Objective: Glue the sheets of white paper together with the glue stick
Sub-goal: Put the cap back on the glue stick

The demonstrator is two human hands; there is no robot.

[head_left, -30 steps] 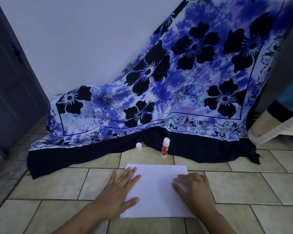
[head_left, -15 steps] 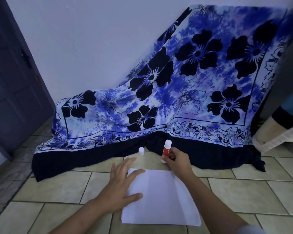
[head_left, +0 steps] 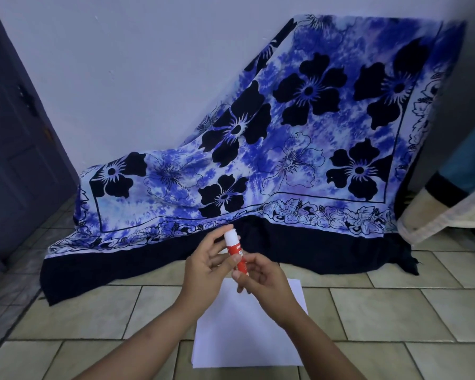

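Tiled floor bears the white paper, lower centre; above it, right hand pinches the glue stick, left hand curls round its top, seemingly extending it.

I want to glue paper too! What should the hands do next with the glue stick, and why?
Probably the left hand works the white end of the glue stick to ready the glue: the right hand grips its red body above the paper, which it doesn't touch yet.

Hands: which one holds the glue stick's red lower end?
The right hand pinches the glue stick's red lower end; the left hand's fingers curl round its white top.
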